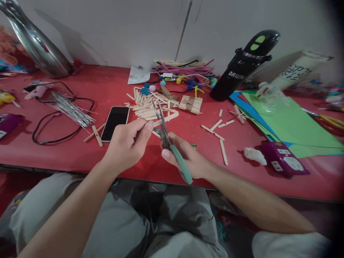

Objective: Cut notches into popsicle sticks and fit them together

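While right hand (185, 152) grips green-handled scissors (166, 141), silvery blades (162, 120) slightly parted, left hand (128, 142) pinched, contents unclear

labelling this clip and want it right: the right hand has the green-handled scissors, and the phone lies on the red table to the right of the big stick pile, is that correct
No, the side is wrong: in the head view the phone lies on the red table to the left of the big stick pile. The right hand does have the green-handled scissors.

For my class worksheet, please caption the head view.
Right hand holding green-handled scissors beside the left hand, wooden sticks beyond.
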`<state>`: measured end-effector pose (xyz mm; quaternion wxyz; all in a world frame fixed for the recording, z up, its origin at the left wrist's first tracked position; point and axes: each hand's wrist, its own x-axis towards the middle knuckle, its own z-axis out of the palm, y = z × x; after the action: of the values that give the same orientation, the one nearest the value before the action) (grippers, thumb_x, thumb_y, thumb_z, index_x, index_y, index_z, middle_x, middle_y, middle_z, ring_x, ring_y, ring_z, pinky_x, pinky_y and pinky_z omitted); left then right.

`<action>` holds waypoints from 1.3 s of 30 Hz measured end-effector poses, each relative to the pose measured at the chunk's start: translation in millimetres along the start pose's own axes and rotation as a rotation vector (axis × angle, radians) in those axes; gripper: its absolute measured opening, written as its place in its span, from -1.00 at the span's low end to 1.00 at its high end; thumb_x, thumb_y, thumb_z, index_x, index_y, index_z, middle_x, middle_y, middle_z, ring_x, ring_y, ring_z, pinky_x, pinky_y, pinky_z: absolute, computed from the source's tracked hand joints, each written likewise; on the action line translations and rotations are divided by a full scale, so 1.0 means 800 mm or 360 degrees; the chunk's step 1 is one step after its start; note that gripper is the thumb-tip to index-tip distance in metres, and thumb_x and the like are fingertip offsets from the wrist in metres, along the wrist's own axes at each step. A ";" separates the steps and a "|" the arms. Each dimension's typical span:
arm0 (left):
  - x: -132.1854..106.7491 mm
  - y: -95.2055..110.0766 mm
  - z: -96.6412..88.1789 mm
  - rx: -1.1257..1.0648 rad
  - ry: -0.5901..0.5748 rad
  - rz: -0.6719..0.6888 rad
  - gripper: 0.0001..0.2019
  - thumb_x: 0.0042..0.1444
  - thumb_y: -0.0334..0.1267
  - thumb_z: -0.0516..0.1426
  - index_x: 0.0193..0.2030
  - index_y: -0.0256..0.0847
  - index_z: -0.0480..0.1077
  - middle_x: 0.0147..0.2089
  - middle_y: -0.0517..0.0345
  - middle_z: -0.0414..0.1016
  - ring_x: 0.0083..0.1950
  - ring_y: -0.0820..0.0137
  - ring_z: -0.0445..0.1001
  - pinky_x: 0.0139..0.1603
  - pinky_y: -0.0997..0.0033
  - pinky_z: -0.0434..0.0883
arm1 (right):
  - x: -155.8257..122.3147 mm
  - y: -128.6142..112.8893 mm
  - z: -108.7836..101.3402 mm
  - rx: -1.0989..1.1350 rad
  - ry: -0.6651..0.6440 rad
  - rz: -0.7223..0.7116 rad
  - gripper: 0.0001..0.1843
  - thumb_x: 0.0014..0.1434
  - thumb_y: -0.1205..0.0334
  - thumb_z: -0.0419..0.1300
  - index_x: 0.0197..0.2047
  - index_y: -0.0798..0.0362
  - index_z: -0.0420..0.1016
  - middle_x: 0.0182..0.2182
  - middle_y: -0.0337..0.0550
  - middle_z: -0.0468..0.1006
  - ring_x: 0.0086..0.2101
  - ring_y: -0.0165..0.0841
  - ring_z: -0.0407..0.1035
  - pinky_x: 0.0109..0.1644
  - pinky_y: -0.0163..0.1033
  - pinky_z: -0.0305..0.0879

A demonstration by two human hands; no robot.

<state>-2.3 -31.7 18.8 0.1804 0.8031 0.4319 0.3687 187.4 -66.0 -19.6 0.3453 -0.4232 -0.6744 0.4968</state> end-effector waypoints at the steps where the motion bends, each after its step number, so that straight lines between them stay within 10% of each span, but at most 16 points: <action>1: 0.000 0.000 0.000 0.0003 -0.0001 0.0000 -0.65 0.29 -0.25 0.00 -0.54 -0.20 0.11 -0.63 0.36 0.01 -0.59 0.60 0.02 -0.57 0.51 0.06 | 0.000 0.000 0.000 -0.0011 0.0012 -0.0012 -0.61 0.26 -0.13 0.15 -0.24 0.03 0.18 -0.38 -0.28 0.19 -0.39 -0.41 0.11 -0.29 -0.22 0.14; 39: -0.001 0.000 0.000 0.0016 0.0000 0.0023 -0.66 0.29 -0.26 0.00 -0.54 -0.20 0.12 -0.63 0.37 0.00 -0.59 0.59 0.01 -0.58 0.50 0.05 | -0.002 0.004 0.002 0.0024 -0.0027 -0.0045 -0.51 0.23 -0.24 0.14 -0.17 0.05 0.19 -0.33 -0.23 0.23 -0.36 -0.39 0.14 -0.24 -0.19 0.19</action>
<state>-2.5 -32.1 18.8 0.1737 0.8071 0.4281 0.3678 187.4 -67.3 -22.8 0.3497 -0.4068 -0.6794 0.5006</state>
